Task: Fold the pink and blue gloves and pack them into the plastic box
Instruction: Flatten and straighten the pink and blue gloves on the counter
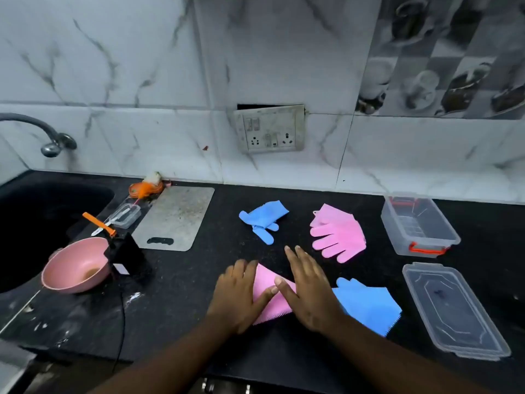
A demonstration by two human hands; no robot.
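Hands, left (238, 297) and right (308, 291), press flat, unclenched, on pink glove (268, 304), cuff toward viewer.

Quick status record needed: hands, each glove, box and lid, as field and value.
left hand: flat, pressing the pink glove being folded
right hand: flat on the same glove, fingers spread
near blue glove: flat on the counter, right of the hands
far blue glove: loose, behind the hands
far pink glove: loose, unfolded
plastic box: open, no gloves inside
lid: off, lying in front of the box
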